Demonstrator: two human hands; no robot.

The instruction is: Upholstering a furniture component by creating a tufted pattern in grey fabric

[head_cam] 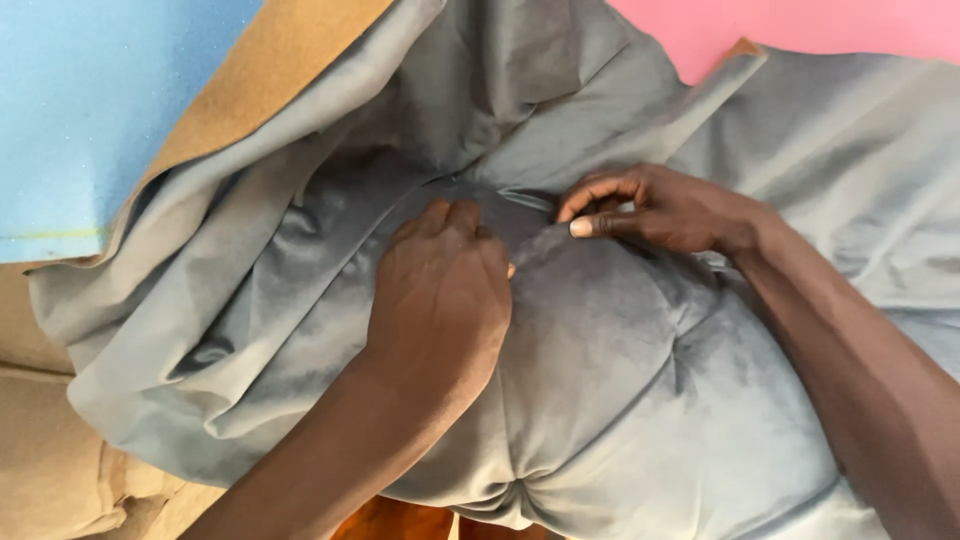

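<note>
A large sheet of grey velvet fabric [640,400] covers a padded, tufted form, with deep folds meeting at a dimple in the middle. My left hand [440,290] presses down on the fabric just left of that dimple, fingers curled into the crease. My right hand [660,210] lies across the fabric from the right, thumb and fingertips pinching a fold at the same spot. Both hands nearly touch each other. Loose fabric bunches up behind them toward the top.
A blue foam slab [80,110] lies at the upper left, with a tan board edge [250,80] beside it. Pink foam [800,25] shows at the top right. Tan cloth [50,450] sits at the lower left, under the grey fabric's edge.
</note>
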